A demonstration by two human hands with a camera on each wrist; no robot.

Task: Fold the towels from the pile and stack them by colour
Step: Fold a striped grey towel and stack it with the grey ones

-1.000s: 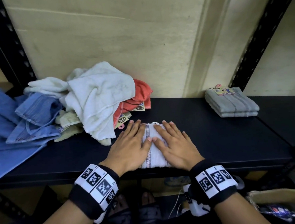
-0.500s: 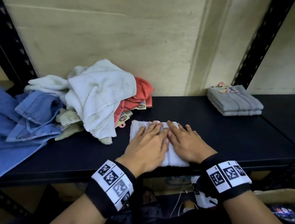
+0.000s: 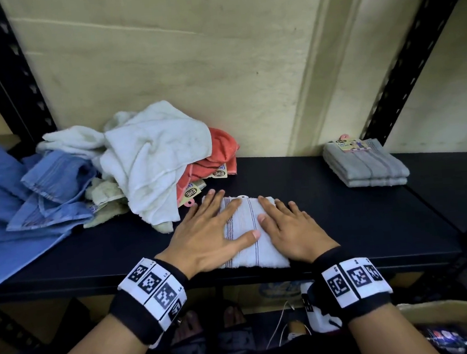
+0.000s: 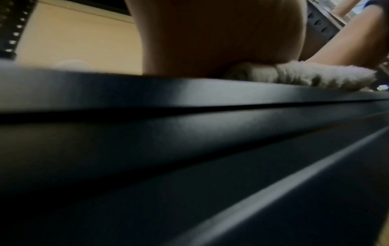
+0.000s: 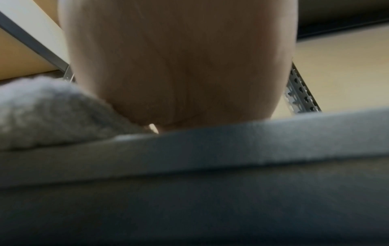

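Observation:
A folded white towel (image 3: pixel 248 232) with thin red stripes lies on the black shelf (image 3: pixel 357 222) near its front edge. My left hand (image 3: pixel 211 229) presses flat on the towel's left half, fingers straight and spread. My right hand (image 3: pixel 290 228) presses flat on its right half. Both wrist views show only the heel of a palm on the fluffy towel (image 4: pixel 315 76) (image 5: pixel 42 113) at the shelf edge. The unfolded pile (image 3: pixel 146 162) of white, cream and coral towels sits at the back left. A folded grey stack (image 3: pixel 367 168) lies at the back right.
Blue cloth (image 3: pixel 11 202) spreads over the shelf's left end. Black slotted uprights (image 3: pixel 403 63) stand at both sides against a cream wall. A cardboard box (image 3: pixel 451 318) sits on the floor at the lower right, below the shelf.
Both hands slid together over the middle of the towel half a second ago, then spread apart again toward its two sides, still pressing it flat.

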